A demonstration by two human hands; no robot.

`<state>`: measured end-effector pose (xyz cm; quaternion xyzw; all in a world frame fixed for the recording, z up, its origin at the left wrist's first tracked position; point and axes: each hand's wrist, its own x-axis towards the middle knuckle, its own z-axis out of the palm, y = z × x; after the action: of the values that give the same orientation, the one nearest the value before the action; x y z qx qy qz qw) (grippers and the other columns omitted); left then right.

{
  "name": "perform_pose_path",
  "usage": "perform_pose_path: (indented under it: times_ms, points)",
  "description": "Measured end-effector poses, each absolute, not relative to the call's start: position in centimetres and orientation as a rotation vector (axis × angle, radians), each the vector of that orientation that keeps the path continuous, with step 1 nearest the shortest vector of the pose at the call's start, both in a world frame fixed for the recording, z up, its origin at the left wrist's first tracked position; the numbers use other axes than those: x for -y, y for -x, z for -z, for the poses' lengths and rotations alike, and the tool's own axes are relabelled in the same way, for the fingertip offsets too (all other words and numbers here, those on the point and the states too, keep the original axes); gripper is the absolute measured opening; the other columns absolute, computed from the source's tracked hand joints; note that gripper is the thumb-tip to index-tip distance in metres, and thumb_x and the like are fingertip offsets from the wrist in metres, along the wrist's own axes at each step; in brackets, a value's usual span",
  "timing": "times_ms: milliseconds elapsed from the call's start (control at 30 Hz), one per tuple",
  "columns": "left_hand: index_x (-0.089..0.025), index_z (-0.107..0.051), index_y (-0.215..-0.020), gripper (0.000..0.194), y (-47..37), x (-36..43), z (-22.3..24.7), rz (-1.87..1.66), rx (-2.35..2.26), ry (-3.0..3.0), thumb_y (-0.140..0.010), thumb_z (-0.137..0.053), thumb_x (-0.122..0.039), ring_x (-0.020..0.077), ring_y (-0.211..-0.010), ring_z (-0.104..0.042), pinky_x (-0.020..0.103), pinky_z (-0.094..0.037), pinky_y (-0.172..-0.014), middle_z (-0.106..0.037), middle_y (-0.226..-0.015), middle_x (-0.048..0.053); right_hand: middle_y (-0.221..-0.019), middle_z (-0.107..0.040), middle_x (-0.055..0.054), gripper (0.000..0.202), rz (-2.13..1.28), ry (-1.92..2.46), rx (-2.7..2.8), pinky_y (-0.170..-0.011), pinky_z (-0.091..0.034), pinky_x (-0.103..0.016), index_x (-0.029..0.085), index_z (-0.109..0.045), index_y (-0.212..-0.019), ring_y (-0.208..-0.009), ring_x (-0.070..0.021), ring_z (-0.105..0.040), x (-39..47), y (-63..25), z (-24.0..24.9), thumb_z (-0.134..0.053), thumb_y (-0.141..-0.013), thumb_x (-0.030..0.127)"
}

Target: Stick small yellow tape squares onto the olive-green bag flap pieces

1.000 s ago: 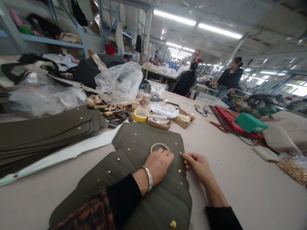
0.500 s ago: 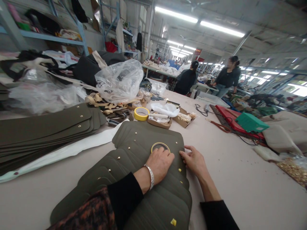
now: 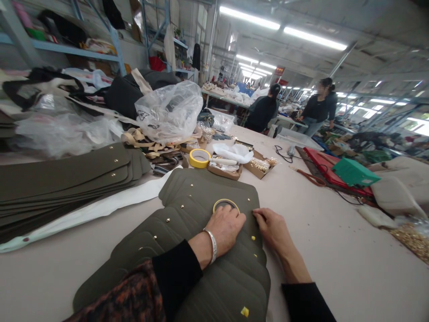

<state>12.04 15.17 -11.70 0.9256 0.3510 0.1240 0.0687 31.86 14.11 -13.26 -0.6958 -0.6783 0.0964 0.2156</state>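
Observation:
Dark olive panels (image 3: 208,188) with small gold studs lie overlapped in a stack before me. My left hand (image 3: 225,228), with a silver bracelet at the wrist, rests closed on them, its fingers curled over the near edge of a thin yellow tape roll (image 3: 226,201). At the stack's right edge is my right hand (image 3: 272,226), thumb and forefinger pinched together by the top panel's edge; whatever is between the fingertips is too small to make out. Small yellow tape bits (image 3: 245,311) stick to the panels.
Another olive stack (image 3: 67,179) lies left beside a white strip (image 3: 110,205). Beyond are a thicker yellow tape roll (image 3: 199,158), boxes of small parts (image 3: 260,164) and plastic bags (image 3: 170,112). Scissors (image 3: 310,177) and a green box (image 3: 355,171) are right. Two people are farther back.
My right hand's fingers have drawn closer together at the panel edge. My left hand stays at the tape roll. The whole view has shifted slightly.

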Motion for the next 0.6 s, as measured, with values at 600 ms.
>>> perform_pose_path:
  times_ms: [600]
  points:
    - [-0.018,-0.053,-0.092,0.011,-11.0,-16.1,11.6,-0.416,-1.021,-2.736,-0.092,-0.041,-0.016,0.0207,-0.084,-0.054,0.033,-0.048,-0.074,-0.06,-0.09,0.006,-0.073,-0.07,-0.003,0.017,-0.691,2.088,1.982,-0.062,-0.041,-0.027,0.018,-0.07,-0.078,-0.067,-0.0168,-0.06,-13.9,-31.8,10.0,-0.055,-0.077,0.026]
